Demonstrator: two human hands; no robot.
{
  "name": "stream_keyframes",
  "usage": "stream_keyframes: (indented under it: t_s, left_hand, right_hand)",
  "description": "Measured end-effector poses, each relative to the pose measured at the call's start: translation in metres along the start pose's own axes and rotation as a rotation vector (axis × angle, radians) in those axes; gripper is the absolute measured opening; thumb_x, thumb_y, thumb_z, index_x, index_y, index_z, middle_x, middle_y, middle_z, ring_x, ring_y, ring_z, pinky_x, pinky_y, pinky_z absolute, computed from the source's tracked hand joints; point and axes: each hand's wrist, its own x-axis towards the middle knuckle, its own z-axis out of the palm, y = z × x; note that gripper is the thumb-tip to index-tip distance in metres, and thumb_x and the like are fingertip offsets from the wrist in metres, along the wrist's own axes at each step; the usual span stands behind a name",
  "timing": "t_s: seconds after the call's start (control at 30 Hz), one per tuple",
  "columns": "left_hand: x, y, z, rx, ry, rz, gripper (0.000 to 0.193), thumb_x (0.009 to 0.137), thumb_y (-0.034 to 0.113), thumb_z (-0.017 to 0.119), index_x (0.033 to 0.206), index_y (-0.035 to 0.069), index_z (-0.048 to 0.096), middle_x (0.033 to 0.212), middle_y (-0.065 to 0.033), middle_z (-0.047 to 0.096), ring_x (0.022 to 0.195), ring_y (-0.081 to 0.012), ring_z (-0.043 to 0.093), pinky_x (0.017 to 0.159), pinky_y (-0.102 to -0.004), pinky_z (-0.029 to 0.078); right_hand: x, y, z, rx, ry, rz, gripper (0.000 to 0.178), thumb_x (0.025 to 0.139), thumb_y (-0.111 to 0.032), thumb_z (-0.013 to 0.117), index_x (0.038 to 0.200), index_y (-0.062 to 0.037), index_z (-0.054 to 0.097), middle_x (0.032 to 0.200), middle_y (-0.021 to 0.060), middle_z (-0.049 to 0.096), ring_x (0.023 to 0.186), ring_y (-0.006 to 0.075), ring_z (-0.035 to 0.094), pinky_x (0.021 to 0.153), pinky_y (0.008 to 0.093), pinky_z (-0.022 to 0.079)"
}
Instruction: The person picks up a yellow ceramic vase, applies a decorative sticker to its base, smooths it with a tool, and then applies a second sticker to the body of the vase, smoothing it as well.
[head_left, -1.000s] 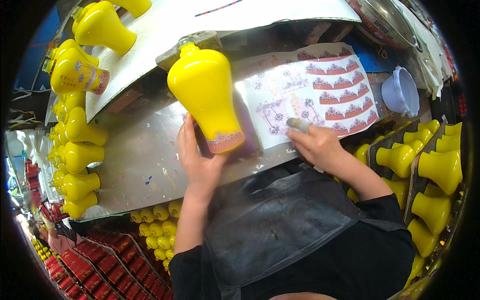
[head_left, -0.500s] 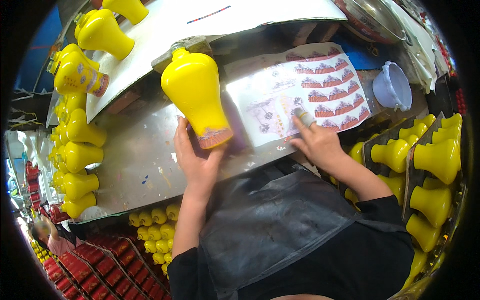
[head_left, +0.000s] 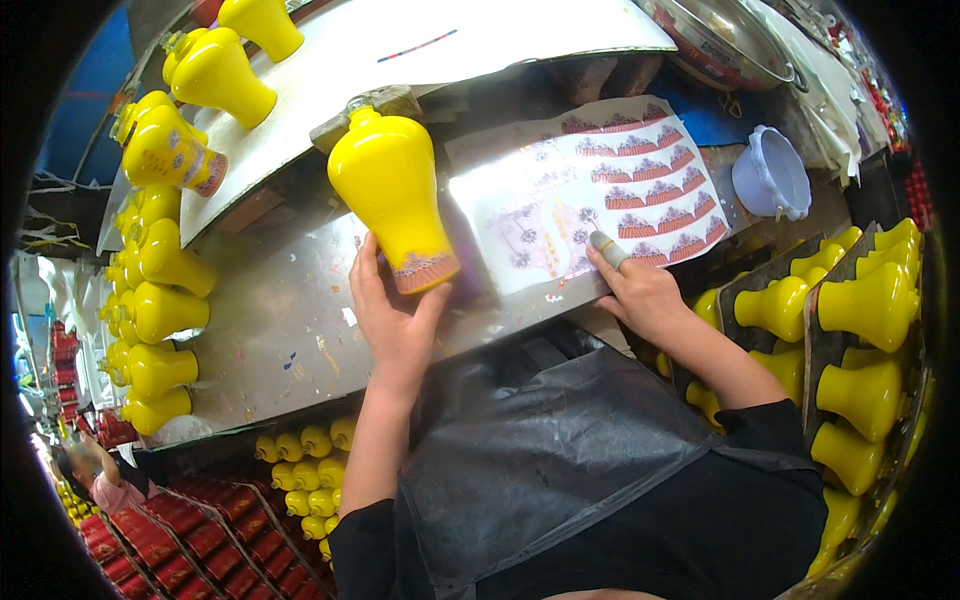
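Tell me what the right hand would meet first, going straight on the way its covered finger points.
Most likely the printed paper sheet; the right hand aims its grey-covered finger up and left across it. Whether the finger already touches the paper is hard to tell.

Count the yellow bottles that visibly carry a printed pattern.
2: the near bottle in the left hand, patterned at its base; a second bottle at upper left. Patterns on other bottles may be hidden.

Bright glare across printed sheet (head_left: 594, 192), bowed edges, black vignetted corners
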Motion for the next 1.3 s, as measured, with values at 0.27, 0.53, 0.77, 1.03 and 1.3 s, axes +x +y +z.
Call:
stream_keyframes:
  t_s: [0.27, 0.53, 0.77, 1.03, 1.3]
  left_hand:
    - [-0.002, -0.007, -0.005, -0.2, -0.036, -0.065, 0.084, 0.09, 0.018, 0.077, 0.158, 0.002, 0.032, 0.147, -0.0179, 0.046, 0.135, -0.0311, 0.049, 0.117, -0.0442, 0.038]
    - [0.033, -0.004, -0.01, -0.614, 0.016, -0.283, 0.07, 0.112, 0.044, 0.043, 0.165, 0.006, 0.019, 0.159, -0.0171, 0.037, 0.143, -0.0295, 0.043, 0.121, -0.0447, 0.033]
    - [0.073, 0.0, -0.002, -0.917, -0.082, -0.458, 0.078, 0.107, 0.035, 0.052, 0.167, 0.009, 0.01, 0.16, -0.0161, 0.033, 0.148, -0.0315, 0.037, 0.123, -0.0439, 0.03]
    - [0.072, -0.003, 0.0, -0.973, -0.099, -0.483, 0.077, 0.103, 0.026, 0.061, 0.165, 0.011, 0.016, 0.154, -0.014, 0.044, 0.141, -0.0293, 0.047, 0.119, -0.0431, 0.038]
    - [0.064, 0.003, 0.001, -0.99, -0.029, -0.493, 0.067, 0.109, 0.024, 0.054, 0.165, 0.01, 0.019, 0.156, -0.0114, 0.045, 0.144, -0.0267, 0.047, 0.119, -0.0433, 0.04]
  right_hand:
    - [-0.011, 0.008, 0.012, -0.002, 0.319, -0.173, 0.047, 0.081, -0.019, 0.083, 0.127, -0.0111, 0.073, 0.116, 0.0107, 0.075, 0.069, 0.0227, 0.068, 0.062, 0.0356, 0.057]
    - [0.009, 0.024, -0.005, 0.216, 0.088, -0.145, 0.012, 0.087, -0.011, 0.077, 0.099, -0.0107, 0.076, 0.088, 0.0119, 0.07, 0.07, 0.0293, 0.069, 0.062, 0.0391, 0.056]
    - [0.036, 0.025, -0.038, 0.67, -0.227, 0.146, 0.017, 0.09, -0.016, 0.076, 0.102, -0.0031, 0.074, 0.087, 0.0165, 0.07, 0.076, 0.0352, 0.068, 0.071, 0.0415, 0.054]
    - [-0.009, -0.003, 0.0, -0.001, 0.041, -0.138, 0.07, 0.078, -0.03, 0.086, 0.143, -0.0169, 0.065, 0.075, 0.0053, 0.056, 0.058, 0.0219, 0.058, 0.055, 0.0362, 0.051]
    - [-0.017, 0.011, 0.021, 0.021, 0.293, -0.224, 0.04, 0.079, -0.009, 0.084, 0.118, -0.0145, 0.079, 0.074, 0.0031, 0.062, 0.055, 0.0214, 0.056, 0.05, 0.0354, 0.048]
